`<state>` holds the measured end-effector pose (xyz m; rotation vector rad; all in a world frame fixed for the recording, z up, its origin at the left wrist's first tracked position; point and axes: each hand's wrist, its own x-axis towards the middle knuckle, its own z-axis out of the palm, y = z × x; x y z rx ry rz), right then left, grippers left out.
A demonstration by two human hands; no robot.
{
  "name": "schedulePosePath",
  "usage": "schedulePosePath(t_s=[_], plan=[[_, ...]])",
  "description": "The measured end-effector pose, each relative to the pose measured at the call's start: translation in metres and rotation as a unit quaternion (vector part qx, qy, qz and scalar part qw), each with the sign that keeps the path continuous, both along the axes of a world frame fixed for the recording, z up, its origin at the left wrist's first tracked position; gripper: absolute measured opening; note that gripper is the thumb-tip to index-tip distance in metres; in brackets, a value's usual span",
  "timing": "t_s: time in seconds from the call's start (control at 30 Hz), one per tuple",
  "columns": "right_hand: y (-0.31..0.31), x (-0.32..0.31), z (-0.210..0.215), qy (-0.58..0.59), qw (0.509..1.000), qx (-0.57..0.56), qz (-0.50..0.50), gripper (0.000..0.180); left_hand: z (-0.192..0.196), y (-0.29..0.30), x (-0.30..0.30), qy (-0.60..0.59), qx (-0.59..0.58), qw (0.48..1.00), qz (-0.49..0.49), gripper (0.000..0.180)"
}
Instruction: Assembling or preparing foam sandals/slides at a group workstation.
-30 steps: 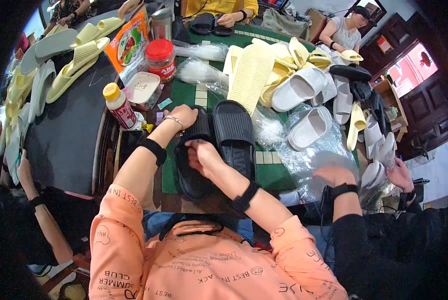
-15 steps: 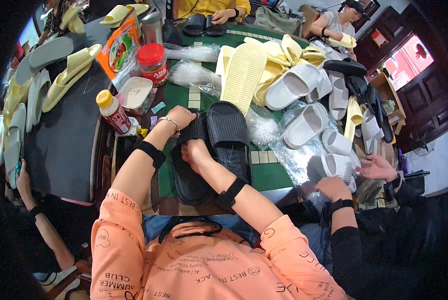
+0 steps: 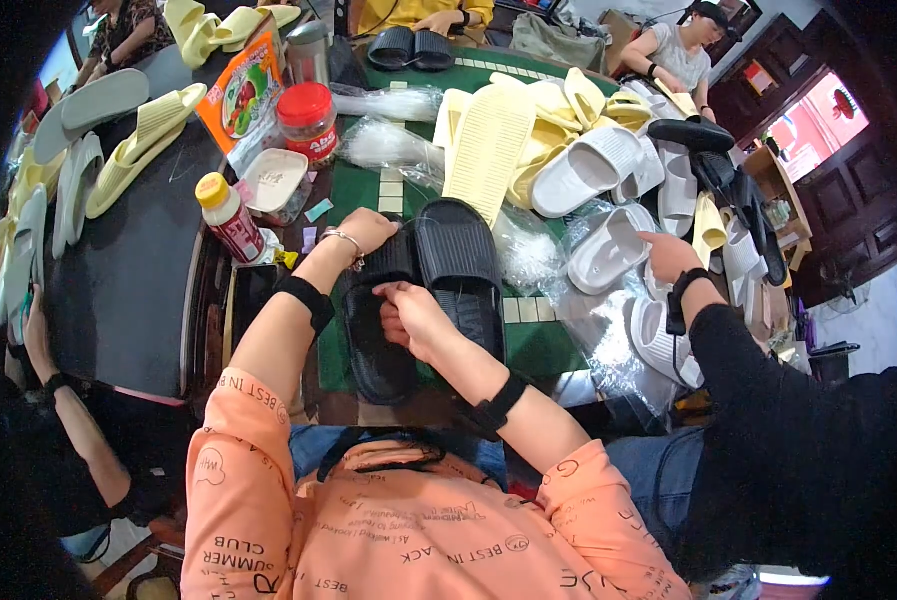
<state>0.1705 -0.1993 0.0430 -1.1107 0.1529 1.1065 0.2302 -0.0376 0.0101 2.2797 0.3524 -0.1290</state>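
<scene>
Black rubber slippers (image 3: pixel 424 290) lie side by side on the green surface (image 3: pixel 544 345). The left hand (image 3: pixel 367 230) grips the top edge at eleven o'clock; the right hand (image 3: pixel 414 322) pinches a strap. Best keep the soles aligned, clear of the plastic bags (image 3: pixel 529 255) at two o'clock.

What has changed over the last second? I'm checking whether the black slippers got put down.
Little. The left hand and right hand keep their grip on the pair of black slippers above the green table; the right hand has edged slightly along the strap. Nothing was let go.
</scene>
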Motion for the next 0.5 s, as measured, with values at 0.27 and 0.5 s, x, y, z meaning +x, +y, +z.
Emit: schedulePosePath(t_s=[0.27,0.5], plan=[[0.020,0.008,-0.026,0.020,0.998,0.045,-0.042,0.015,-0.006,-0.004,-0.007,0.073,0.017,0.997,0.003,0.034],[-0.034,0.001,0.010,-0.122,0.979,-0.047,0.157,0.020,0.001,0.000,-0.011,0.024,-0.029,0.999,-0.017,0.027]])
